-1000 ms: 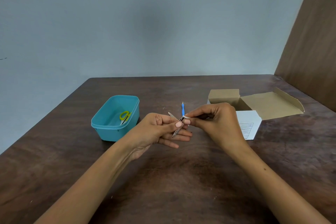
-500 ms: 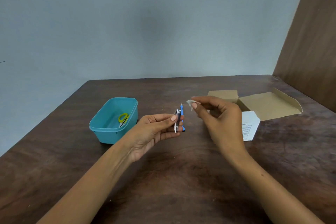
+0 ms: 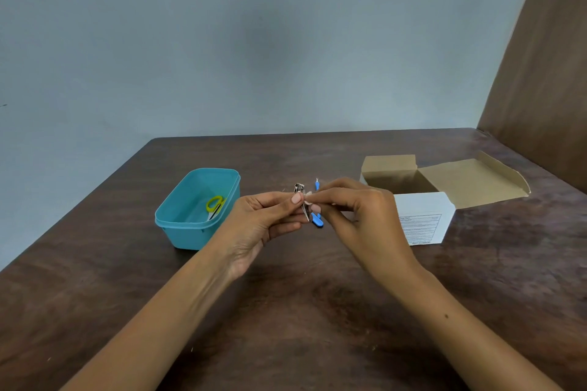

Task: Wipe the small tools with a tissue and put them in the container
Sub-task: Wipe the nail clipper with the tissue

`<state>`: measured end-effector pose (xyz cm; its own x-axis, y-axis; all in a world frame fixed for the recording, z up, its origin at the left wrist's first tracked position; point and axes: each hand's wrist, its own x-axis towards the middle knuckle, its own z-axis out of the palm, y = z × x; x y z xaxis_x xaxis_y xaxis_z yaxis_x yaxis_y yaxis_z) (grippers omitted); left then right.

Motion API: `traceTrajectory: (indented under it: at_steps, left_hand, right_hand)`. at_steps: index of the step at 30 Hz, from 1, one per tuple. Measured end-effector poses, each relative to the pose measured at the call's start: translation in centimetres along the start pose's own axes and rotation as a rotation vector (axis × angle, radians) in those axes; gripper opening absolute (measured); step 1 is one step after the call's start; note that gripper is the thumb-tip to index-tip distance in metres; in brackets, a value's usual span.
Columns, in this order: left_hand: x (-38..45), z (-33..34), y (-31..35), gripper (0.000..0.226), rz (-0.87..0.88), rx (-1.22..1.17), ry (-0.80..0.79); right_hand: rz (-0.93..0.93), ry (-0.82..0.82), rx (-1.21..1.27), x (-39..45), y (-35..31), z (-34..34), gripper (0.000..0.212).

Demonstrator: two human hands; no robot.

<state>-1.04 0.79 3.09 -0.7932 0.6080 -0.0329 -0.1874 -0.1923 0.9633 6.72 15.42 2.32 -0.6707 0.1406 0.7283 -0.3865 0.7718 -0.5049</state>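
Two hands (image 3: 263, 219) (image 3: 359, 216) hide blue tool (image 3: 317, 220) (open box (image 3: 444, 181) beside)

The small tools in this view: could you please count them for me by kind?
Scissors, lying in the blue container: 1
Nail clipper, gripped by the left hand: 1
Blue-handled tool, on the table: 1
Total: 3
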Motion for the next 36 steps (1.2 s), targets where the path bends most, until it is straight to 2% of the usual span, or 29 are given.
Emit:
traceTrajectory:
  at_steps: [3, 10, 17, 23, 30, 34, 36]
  left_hand:
    - [0.2, -0.1, -0.3, 0.027, -0.006, -0.005, 0.023]
    - [-0.1, 0.5, -0.5, 0.021, -0.026, -0.012, -0.065]
    - [0.0, 0.3, -0.3, 0.020, -0.001, -0.066, -0.015]
    - [-0.3, 0.8, -0.3, 0.020, -0.014, -0.002, -0.067]
    - [-0.2, 0.8, -0.3, 0.028, 0.015, -0.003, -0.069]
    - [-0.2, 0.3, -0.2, 0.025, 0.022, 0.000, -0.074]
    - [-0.1, 0.2, -0.1, 0.023, 0.024, 0.006, -0.073]
  right_hand:
    - [0.017, 0.000, 0.012, -0.1, 0.0, -0.1, 0.018]
    - [0.046, 0.209, 0.001, -0.6, -0.4, 0.5, 0.016]
    - [0.023, 0.079, 0.021, -0.5, -0.3, 0.6, 0.019]
    - [0.128, 0.203, 0.126, -0.5, -0.6, 0.2, 0.013]
    - [0.258, 0.235, 0.217, -0.4, -1.1, 0.5, 0.010]
    - [0.108, 0.129, 0.103, -0.4, -0.9, 0.4, 0.012]
    - [0.092, 0.113, 0.090, -0.4, -0.8, 0.4, 0.012]
